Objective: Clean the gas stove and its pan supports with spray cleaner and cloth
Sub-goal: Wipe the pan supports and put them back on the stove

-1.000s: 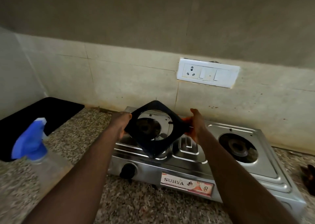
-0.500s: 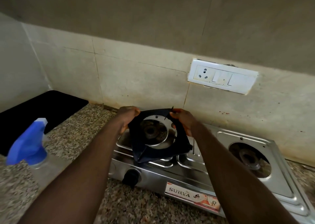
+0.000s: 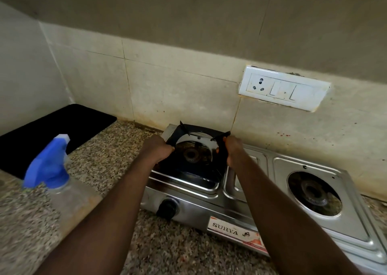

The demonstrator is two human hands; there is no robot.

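- evidently the black pan support (image 3: 205, 128) was held over the left burner (image 3: 191, 154) of the gas stove (image 3: 194, 212) with a hand on each side. i judged this was to keep the square frame level so it would drop squarely into the stamped recess round the burner.
- the left hand (image 3: 159, 149) had its fingers curled round the frame's left edge. the right hand (image 3: 232, 151) gripped the right edge, just below one upturned prong. neither hand was open.
- the support lay between the two hands, touching both, with its prongs pointing up and inward over the burner ring. its near edge looked to be down in the recess. whether the far edge was fully seated on the steel i could not tell.
- the right burner (image 3: 314, 193) stood bare with no support on it, well apart from both hands. that side likely had yet to be fitted, and its support was out of view.
- the spray bottle (image 3: 48, 165), with a blue trigger head, stood upright on the speckled granite counter (image 3: 104, 144) to the left of the stove. it was near the left forearm but untouched, probably set there within reach and clear of the stove top.
- no cloth showed anywhere in view.
- a black knob (image 3: 168, 208) sat on the stove's front face below the left burner. a white socket-and-switch plate (image 3: 283, 88) was fixed to the tiled wall behind, well above the hands.
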